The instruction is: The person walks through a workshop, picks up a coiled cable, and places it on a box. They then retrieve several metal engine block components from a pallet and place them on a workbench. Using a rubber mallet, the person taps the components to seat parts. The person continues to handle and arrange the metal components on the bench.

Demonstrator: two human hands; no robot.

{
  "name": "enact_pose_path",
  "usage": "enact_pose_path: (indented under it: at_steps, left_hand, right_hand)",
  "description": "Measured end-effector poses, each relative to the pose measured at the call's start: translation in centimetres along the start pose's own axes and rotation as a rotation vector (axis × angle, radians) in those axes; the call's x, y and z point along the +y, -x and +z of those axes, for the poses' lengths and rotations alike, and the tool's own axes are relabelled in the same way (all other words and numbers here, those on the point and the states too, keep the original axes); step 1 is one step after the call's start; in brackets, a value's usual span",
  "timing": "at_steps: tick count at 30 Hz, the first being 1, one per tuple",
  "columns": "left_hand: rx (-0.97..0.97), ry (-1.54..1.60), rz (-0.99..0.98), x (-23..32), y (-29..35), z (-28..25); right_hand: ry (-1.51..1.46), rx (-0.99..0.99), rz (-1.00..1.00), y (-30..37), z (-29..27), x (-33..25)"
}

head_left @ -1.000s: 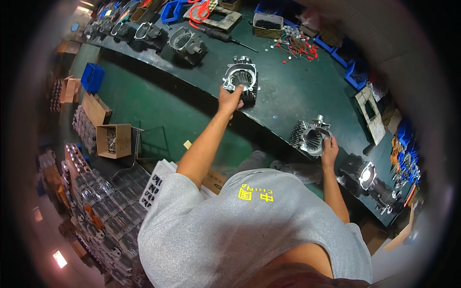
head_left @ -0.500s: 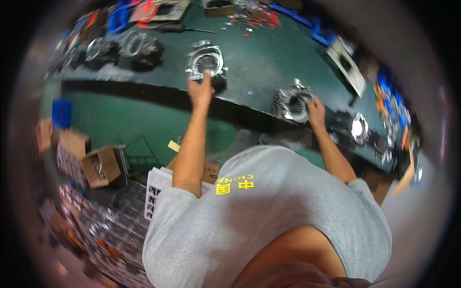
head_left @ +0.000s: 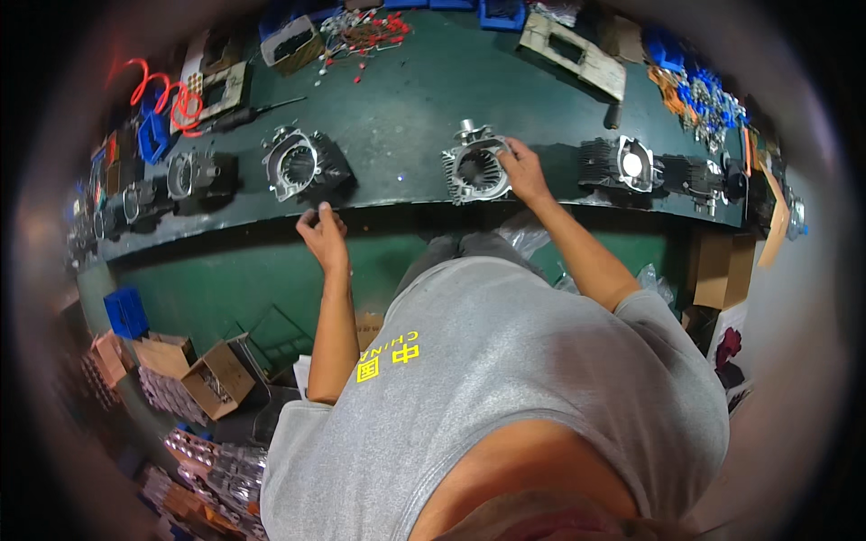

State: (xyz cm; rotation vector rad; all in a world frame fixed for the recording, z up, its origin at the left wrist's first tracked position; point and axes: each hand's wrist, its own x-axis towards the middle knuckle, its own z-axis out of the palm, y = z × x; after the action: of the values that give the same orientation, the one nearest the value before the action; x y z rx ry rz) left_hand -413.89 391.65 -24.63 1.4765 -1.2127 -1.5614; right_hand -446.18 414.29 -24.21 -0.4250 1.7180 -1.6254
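Note:
On the green workbench stands a finned cast-metal housing (head_left: 478, 171) with a round ribbed opening and a small cylindrical piece on top. My right hand (head_left: 523, 171) grips its upper right rim, thumb and fingers closed on the edge. To the left, a similar metal housing (head_left: 298, 165) rests tilted on the bench, its opening facing up. Just below that housing, at the bench's front edge, is my left hand (head_left: 325, 236). It holds nothing, and its fingers are apart.
More housings line the bench at left (head_left: 194, 176) and right (head_left: 627, 167). Behind lie a power screwdriver (head_left: 236, 119), red-tipped wires (head_left: 365, 36), a pale fixture plate (head_left: 577, 59) and blue connectors (head_left: 708, 95). A cardboard box (head_left: 218, 379) sits at lower left.
My left hand has let go of the left housing and drawn back to the bench edge. The right hand stays on the right housing. The whole view has turned and shifted.

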Motion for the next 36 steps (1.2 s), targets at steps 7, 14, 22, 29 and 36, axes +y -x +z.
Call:
enact_pose_path:
  at_steps: [7, 14, 22, 29, 36]
  left_hand:
    - [-0.581, -0.373, 0.211, 0.8, 5.5, 11.8]
    - [-0.685, -0.585, 0.408, 3.1, 6.9, 18.5]
    - [-0.672, -0.638, 0.417, 4.9, 6.1, 16.8]
    - [-0.442, -0.637, 0.299, 0.7, 8.1, 8.4]
    - [-0.177, -0.854, -0.166, -16.7, 7.5, -13.1]
  right_hand:
    - [0.14, 0.026, -0.105, 0.6, 0.2, -1.4]
    - [0.08, 0.042, -0.118, -0.2, 0.0, -1.8]
    - [0.099, 0.057, -0.038, -0.5, 0.9, -0.1]
    - [-0.011, -0.035, -0.01, 0.7, -0.7, 0.0]
    - [0.239, 0.254, -0.189, 0.6, 1.0, -7.3]
